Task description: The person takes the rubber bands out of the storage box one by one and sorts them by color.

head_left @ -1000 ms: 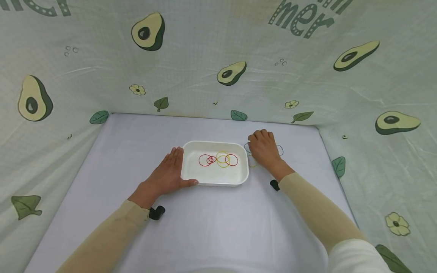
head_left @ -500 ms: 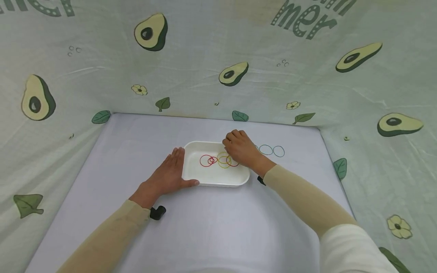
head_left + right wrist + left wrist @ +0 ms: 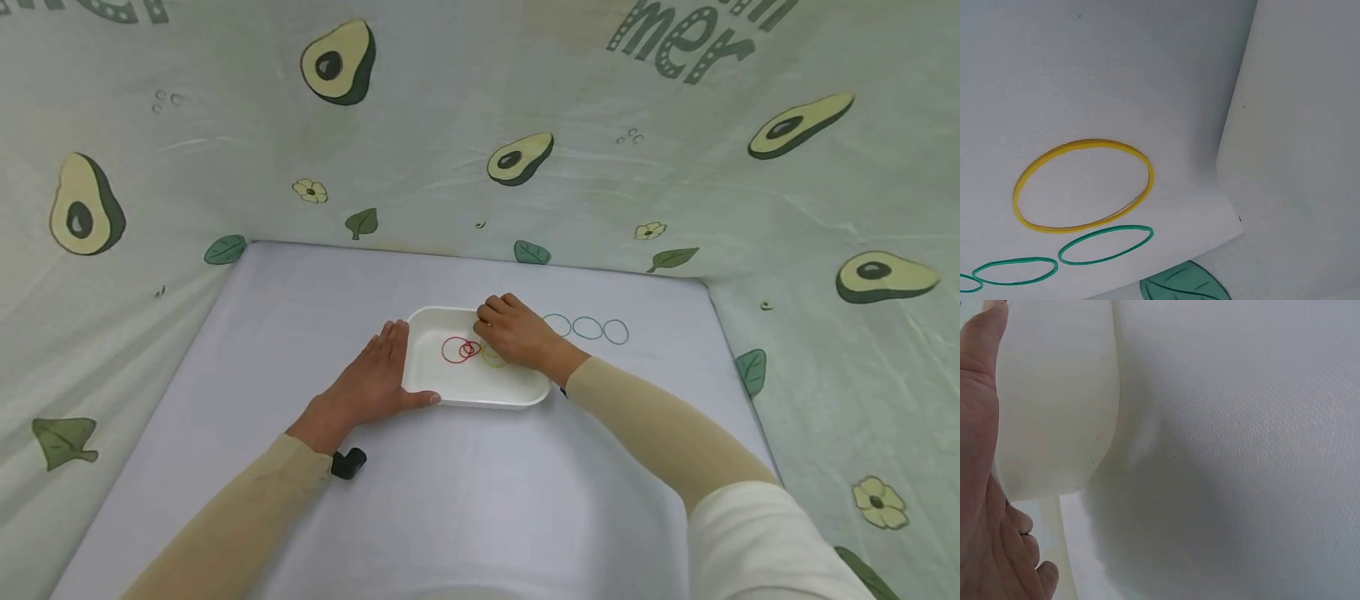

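Observation:
A white tray [image 3: 480, 393] lies on the white tabletop in the head view. My left hand [image 3: 372, 382] rests straight-fingered along its left side, with the thumb by the near rim; the left wrist view shows that hand [image 3: 985, 487] against the tray's outer wall [image 3: 1060, 400]. Over the tray's right half is my right hand [image 3: 513, 332], fingers bent downward; whatever is under the fingertips is hidden. Several red rubber bands [image 3: 468, 350] lie inside, and yellow rubber bands [image 3: 486, 360] show partly beside the right hand.
Right of the tray, three green rubber bands [image 3: 587, 317] lie in a row on the tabletop. A larger yellow rubber band [image 3: 1079, 144] lies near them in the right wrist view, beside the tray wall [image 3: 1291, 150]. A printed avocado sheet [image 3: 420, 167] stands behind.
My right hand has moved left from the green rubber bands to over the tray, now covering the red band at its right. The left hand and tray have stayed in place.

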Available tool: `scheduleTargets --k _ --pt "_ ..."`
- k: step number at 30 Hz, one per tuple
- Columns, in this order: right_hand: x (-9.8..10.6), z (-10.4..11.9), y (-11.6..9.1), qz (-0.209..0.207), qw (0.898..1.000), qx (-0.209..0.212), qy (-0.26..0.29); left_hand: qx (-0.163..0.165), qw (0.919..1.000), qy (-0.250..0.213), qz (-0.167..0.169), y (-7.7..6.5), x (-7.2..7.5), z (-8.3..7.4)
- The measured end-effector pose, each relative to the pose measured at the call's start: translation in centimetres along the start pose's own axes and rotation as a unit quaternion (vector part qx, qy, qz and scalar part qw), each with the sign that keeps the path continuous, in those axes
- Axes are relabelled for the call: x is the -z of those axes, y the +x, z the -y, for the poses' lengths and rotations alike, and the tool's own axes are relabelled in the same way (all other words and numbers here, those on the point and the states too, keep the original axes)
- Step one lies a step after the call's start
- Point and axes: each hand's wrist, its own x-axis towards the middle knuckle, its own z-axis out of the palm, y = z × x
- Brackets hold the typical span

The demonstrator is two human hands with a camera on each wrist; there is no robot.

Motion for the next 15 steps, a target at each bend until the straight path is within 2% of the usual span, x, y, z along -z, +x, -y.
scheduleTargets --k 10,15 --pt "-0.6 -0.2 0.2 0.027 0.995 0.067 -0.073 -0.001 1.0 0.001 0.0 0.1 0.1 0.0" --pt "-1.3 0.0 0.5 0.027 0.992 0.083 -0.096 -0.003 1.0 -0.001 -0.003 0.1 0.0 0.1"
